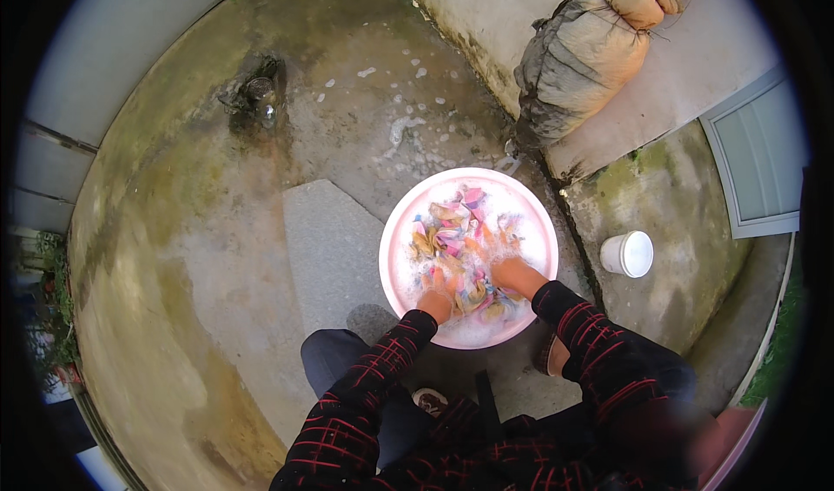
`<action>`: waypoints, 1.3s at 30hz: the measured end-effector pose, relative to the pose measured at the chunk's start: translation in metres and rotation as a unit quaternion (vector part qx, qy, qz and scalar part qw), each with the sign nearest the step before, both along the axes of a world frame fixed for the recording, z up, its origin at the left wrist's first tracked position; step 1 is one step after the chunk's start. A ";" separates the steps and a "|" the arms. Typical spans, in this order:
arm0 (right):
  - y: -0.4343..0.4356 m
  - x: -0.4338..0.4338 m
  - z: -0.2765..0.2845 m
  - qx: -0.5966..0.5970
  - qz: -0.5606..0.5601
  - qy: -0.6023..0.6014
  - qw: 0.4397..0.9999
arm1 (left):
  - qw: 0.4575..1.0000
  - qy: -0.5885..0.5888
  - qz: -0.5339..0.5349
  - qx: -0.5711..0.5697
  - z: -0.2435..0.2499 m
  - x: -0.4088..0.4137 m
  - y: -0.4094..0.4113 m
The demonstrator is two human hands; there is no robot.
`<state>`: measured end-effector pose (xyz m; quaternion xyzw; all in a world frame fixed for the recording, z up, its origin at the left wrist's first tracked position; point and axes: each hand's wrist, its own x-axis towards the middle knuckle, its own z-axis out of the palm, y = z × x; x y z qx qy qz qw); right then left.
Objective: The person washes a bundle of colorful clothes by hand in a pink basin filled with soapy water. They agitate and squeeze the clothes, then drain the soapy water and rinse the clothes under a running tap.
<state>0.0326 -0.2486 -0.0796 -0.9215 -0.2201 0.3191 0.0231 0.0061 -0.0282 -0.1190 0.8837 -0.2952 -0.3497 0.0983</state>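
A round pink plastic basin stands on the ground before me, filled with white suds. Crumpled multicoloured cloth, in pink, blue and tan, lies wet in the foam. My left hand reaches in at the near left side, its fingers against the cloth and partly covered by suds. On the right, my right hand is also in the basin, its fingers spreading into foam and fabric near the middle. The suds hide whether either hand grips the cloth.
A white bucket sits to the right on the concrete. A large bulging sack leans on the pale wall at upper right. Foam patches lie beyond the basin, and a floor drain is farther left. A flat grey slab adjoins the basin.
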 end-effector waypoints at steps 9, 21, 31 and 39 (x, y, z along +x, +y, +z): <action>0.000 0.025 -0.054 0.028 -0.153 0.012 0.988 | 0.992 0.027 0.125 -0.005 -0.011 0.031 -0.022; 0.007 0.033 -0.079 0.192 -0.173 -0.122 0.958 | 0.966 0.153 0.186 0.091 -0.059 0.083 -0.031; 0.020 0.031 -0.023 0.355 -0.429 -0.097 0.824 | 0.894 0.040 0.310 -0.321 -0.062 0.064 -0.002; 0.012 -0.016 0.092 0.317 -0.088 -0.202 0.923 | 0.493 0.470 0.498 -0.537 0.082 0.074 0.025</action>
